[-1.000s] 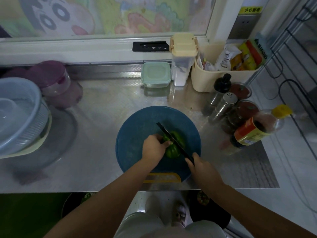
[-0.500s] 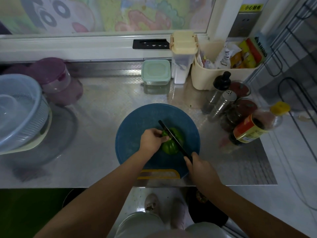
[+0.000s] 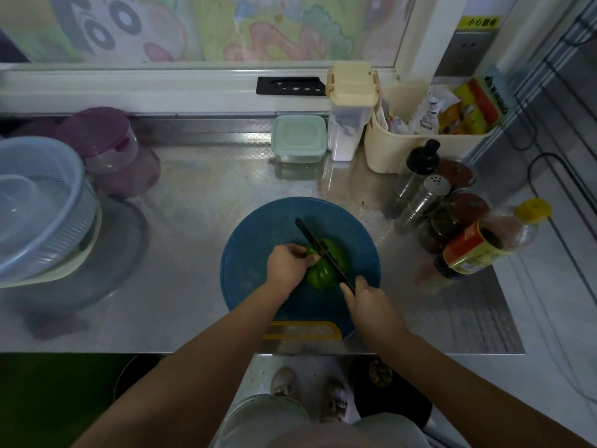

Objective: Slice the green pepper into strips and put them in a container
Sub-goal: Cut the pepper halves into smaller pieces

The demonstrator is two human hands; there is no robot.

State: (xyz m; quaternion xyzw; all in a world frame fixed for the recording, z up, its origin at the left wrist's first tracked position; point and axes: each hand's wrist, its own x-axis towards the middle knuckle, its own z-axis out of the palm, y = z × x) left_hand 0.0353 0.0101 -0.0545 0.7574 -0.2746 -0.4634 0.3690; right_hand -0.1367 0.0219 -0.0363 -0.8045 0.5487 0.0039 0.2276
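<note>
Since the earlier frame the right hand has pushed a little farther from the body, and the knife has slid forward with it, its tip now reaching farther past the green pepper. That hand is wrapped round the knife handle, which it mostly hides. The dark blade lies diagonally across the top of the pepper. The pepper sits near the middle of a round blue cutting board on the steel bench. The left hand holds the pepper's left side, with curled fingers pressed against it just beside the blade. A small lidded container with a pale green lid stands at the back of the bench, well apart from the board. A pale blue colander sits at the far left.
</note>
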